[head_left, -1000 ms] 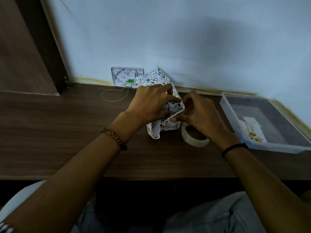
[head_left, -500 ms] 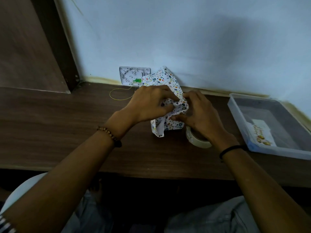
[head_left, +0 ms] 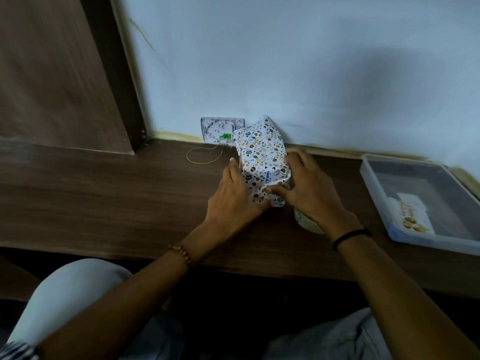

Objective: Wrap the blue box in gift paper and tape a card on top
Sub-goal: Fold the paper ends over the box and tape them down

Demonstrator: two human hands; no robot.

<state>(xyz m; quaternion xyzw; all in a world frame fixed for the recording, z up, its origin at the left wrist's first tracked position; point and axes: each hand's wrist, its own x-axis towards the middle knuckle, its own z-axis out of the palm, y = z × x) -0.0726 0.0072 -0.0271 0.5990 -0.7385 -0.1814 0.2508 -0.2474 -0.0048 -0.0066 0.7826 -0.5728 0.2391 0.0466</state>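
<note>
Patterned gift paper (head_left: 262, 157), white with small coloured dots and hearts, covers the parcel standing just right of the frame's centre, on the brown wooden desk (head_left: 104, 193) and close to the pale wall (head_left: 285, 61). Its top rises to a loose peak against the wall. A thin sliver of the blue box (head_left: 267, 177) shows through a gap in the front fold; the rest of it is hidden under the wrapping.

My left hand (head_left: 233, 198) lies against the parcel's left side, fingers close together and nearly straight, pressing the paper flat, with the palm over the lower front corner. My right hand (head_left: 309, 188) clasps the other side: the thumb pushes down on the front flap and the fingers are spread and curved round the right face. A bead bracelet (head_left: 181, 253) sits on my left wrist and a black band (head_left: 350, 236) on my right.

Partly hidden beneath my right wrist is a tape roll (head_left: 305, 224) on the desk. At the right edge of the frame stands a clear plastic tray (head_left: 376, 188), and the card (head_left: 413, 214) lies inside it, well apart from the parcel. Behind the parcel, to its left, a white wall plate (head_left: 220, 129) is fixed at desk level, with a loop of yellow wire (head_left: 202, 155) lying in front of it.
</note>
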